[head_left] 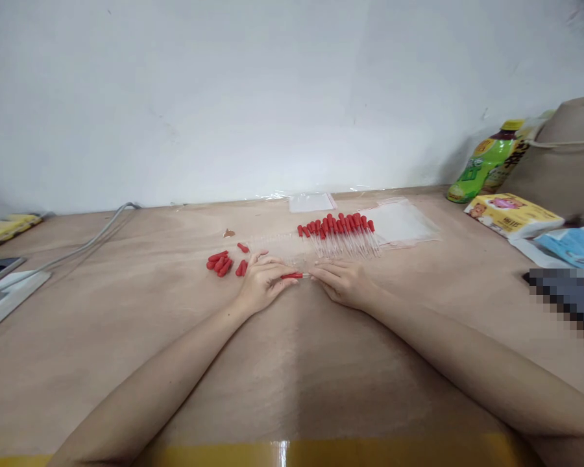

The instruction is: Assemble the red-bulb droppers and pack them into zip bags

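Note:
My left hand (263, 283) pinches a red rubber dropper bulb (292, 275) between thumb and fingers. From the right, my right hand (346, 283) grips a thin clear dropper tube (306, 275), whose end meets the open end of the bulb. How deep the tube sits inside cannot be made out. Several loose red bulbs (219, 263) lie left of my left hand, partly hidden by it. Beyond both hands is a row of clear tubes (277, 242). Behind my right hand, droppers with red bulbs (341, 228) lie side by side, bulbs pointing away.
A clear plastic bag (403, 219) and a small white packet (312, 203) lie near the wall. At right are a green bottle (484, 162), a tissue pack (513, 215), a blue mask (574, 246) and a beige bag (564, 162). A grey cable (97, 239) crosses the left side.

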### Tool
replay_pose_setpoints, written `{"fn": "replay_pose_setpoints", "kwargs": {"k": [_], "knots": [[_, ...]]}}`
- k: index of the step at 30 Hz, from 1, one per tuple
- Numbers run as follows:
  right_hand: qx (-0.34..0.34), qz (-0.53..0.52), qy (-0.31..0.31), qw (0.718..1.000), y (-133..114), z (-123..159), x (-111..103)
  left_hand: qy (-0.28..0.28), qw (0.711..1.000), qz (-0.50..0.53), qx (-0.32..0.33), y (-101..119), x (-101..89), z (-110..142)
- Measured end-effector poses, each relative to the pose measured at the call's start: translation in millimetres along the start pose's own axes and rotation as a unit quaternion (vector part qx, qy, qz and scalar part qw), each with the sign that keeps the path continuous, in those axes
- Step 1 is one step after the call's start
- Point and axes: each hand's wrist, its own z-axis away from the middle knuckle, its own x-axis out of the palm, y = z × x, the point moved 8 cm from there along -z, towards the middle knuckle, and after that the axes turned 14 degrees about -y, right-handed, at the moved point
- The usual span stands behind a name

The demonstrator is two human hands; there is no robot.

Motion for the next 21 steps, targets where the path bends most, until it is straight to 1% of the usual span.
{"fn": "replay_pose_setpoints", "kwargs": {"k": [3, 7, 12, 14, 21], "knots": [[-0.002, 0.010, 0.009, 1.000, -4.6, -1.1, -1.6, -0.010, 1.000, 0.026, -0.008, -2.3, 5.4, -0.2], [0.020, -0.004, 0.019, 1.000, -5.6, -3.7, -3.6, 0.003, 0.999, 0.049, -0.014, -4.2, 5.9, 0.5], [0.025, -0.047, 0.004, 0.999, -4.1, -4.0, 1.3, -0.014, 0.999, 0.044, -0.005, 0.4, 6.8, 0.3], [0.032, -0.069, 0.000, 0.997, -2.1, -3.6, 3.3, -0.014, 0.999, 0.040, -0.004, 1.4, 6.3, 0.1], [0.075, -0.135, -0.047, 0.987, 4.0, -6.3, 11.4, -0.004, 1.000, 0.028, 0.009, 3.9, 5.2, 0.7]]}}
